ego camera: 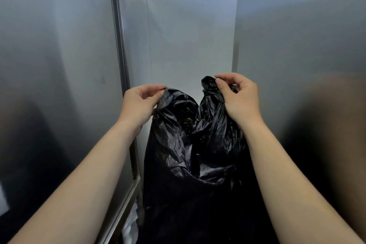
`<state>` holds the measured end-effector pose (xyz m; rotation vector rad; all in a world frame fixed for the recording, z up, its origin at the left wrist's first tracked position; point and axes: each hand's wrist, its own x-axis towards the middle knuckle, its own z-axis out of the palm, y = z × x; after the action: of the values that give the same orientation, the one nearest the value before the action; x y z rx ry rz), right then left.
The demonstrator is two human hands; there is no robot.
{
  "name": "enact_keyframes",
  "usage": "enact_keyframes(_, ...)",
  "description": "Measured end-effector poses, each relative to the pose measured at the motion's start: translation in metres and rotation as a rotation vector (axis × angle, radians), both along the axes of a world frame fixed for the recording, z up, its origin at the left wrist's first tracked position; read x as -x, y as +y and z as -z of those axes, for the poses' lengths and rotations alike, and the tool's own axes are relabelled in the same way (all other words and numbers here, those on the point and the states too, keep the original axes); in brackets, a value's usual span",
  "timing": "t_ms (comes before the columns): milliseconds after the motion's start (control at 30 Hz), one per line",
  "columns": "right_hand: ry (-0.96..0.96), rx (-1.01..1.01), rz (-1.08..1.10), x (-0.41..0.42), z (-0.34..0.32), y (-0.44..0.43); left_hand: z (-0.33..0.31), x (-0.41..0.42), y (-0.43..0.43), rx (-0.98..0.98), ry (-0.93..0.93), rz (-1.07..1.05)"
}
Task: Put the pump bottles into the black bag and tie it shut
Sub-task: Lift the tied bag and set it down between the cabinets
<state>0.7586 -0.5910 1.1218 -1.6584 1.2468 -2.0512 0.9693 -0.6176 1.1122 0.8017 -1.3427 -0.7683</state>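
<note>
A large black bag (190, 160) of crinkled plastic hangs in front of me, filling the lower middle of the view. My left hand (138, 105) pinches the left part of its top edge between thumb and fingers. My right hand (239, 99) grips the right part of the top, which is bunched into a twisted tuft. Between the two gathered parts the bag's mouth sags into a dip. No pump bottles show; the bag's inside is hidden.
A grey panel with a metal frame (120, 69) stands close on the left. Another grey wall (297, 55) stands close on the right, and a pale wall (190, 35) closes the narrow gap behind the bag. Something white (129, 226) lies low at the left of the bag.
</note>
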Motion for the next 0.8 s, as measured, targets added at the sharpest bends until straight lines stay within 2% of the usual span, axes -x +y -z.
enact_keyframes(167, 0.018, -0.040, 0.018, -0.008, 0.061, -0.017, 0.067, -0.005, -0.024, -0.089, 0.002, 0.005)
enact_keyframes(467, 0.079, -0.154, 0.059, -0.003, 0.135, -0.022, 0.138, -0.014, -0.028, -0.246, -0.071, 0.136)
enact_keyframes(567, 0.091, -0.207, 0.074, -0.002, 0.171, -0.018, 0.168, -0.026, -0.021, -0.284, -0.177, 0.218)
enact_keyframes(700, 0.095, -0.259, 0.098, -0.001, 0.216, -0.014, 0.209, -0.022, -0.013, -0.246, -0.408, 0.189)
enact_keyframes(800, 0.130, -0.319, 0.131, -0.001, 0.249, -0.013, 0.244, -0.018, -0.009, -0.283, -0.452, 0.180)
